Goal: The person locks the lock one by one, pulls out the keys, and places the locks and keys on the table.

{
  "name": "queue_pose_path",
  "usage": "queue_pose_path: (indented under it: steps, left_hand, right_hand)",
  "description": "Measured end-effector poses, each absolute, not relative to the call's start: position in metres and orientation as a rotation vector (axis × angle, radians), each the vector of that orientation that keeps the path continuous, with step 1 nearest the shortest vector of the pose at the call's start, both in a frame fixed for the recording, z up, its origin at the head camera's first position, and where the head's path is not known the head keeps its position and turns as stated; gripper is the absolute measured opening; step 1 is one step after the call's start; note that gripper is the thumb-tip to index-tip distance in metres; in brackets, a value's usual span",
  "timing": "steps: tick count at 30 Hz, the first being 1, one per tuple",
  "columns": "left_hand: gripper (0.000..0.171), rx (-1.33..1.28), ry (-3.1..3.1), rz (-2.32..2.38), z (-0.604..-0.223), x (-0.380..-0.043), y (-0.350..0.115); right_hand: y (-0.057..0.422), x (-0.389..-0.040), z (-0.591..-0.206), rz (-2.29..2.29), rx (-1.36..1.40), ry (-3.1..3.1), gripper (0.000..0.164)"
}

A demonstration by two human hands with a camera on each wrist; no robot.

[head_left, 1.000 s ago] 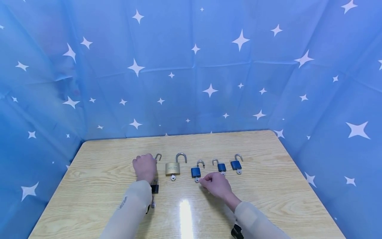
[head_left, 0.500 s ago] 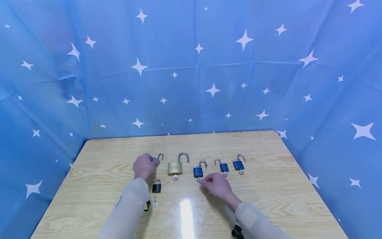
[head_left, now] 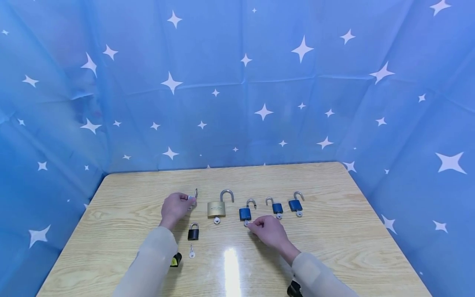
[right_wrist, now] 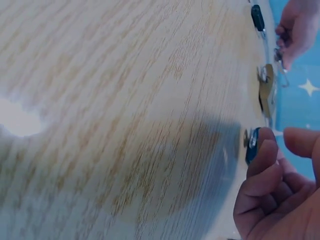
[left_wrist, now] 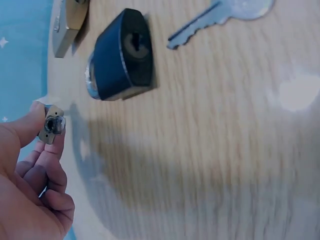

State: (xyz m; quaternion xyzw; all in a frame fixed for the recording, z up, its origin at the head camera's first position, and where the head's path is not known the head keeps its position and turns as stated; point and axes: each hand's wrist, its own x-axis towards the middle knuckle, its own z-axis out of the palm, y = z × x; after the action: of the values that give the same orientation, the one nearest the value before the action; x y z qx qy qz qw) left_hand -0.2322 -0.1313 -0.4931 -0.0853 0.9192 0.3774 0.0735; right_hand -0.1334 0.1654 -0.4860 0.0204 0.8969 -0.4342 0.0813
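My left hand (head_left: 175, 207) pinches a small padlock (left_wrist: 52, 125) between thumb and fingers, its keyhole end facing the left wrist camera. From the head, its raised shackle (head_left: 196, 192) shows edge-on. My right hand (head_left: 270, 231) has its fingertips right by the key (head_left: 246, 223) of a blue padlock (head_left: 245, 213) with a raised shackle. In the right wrist view, a gap shows between that thumb and forefinger, and the fingers are loosely bent. Nearer than the left hand lie a black padlock (head_left: 193, 234), its shackle down, and a loose key (head_left: 192, 251).
A large brass padlock (head_left: 216, 209) lies between the hands, shackle raised and key in it. To the right are two more blue padlocks, one (head_left: 277, 208) closer and one (head_left: 295, 205) farther, both with keys. A starry blue curtain (head_left: 237, 103) surrounds the wooden table (head_left: 334, 247).
My left hand has drawn back slightly and turned the small padlock, so its shackle has gone from a broad hook to edge-on. My right hand has stayed by the blue padlock's key.
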Motion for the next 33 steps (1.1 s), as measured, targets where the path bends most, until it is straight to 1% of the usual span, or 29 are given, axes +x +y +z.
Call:
queue_pose_path:
  steps: [8, 11, 15, 26, 30, 33]
  left_hand:
    - [0.04, -0.145, 2.672, 1.332, -0.476, -0.217, -0.124]
    - [0.037, -0.105, 2.634, 1.396, -0.47, -0.206, -0.114]
    - [0.033, -0.055, 2.586, 1.478, -0.467, -0.191, -0.101]
    - [0.032, -0.001, 2.478, 1.565, -0.465, -0.166, -0.07]
    - [0.034, 0.039, 2.457, 1.567, -0.467, -0.162, -0.064]
    - [0.035, 0.072, 2.443, 1.558, -0.47, -0.159, -0.059]
  right_hand:
    - [0.164, -0.133, -0.484, -1.343, 0.029, 2.662, 0.023]
    - [0.163, -0.133, -0.482, -1.368, 0.002, 2.645, 0.024]
    - [0.16, -0.137, -0.477, -1.422, -0.012, 2.635, 0.019]
    - [0.144, -0.154, -0.461, -1.497, 0.001, 2.674, 0.015]
    - [0.137, -0.159, -0.458, -1.496, -0.018, 2.679, 0.023]
    - [0.134, -0.161, -0.457, -1.492, 0.036, 2.644, 0.039]
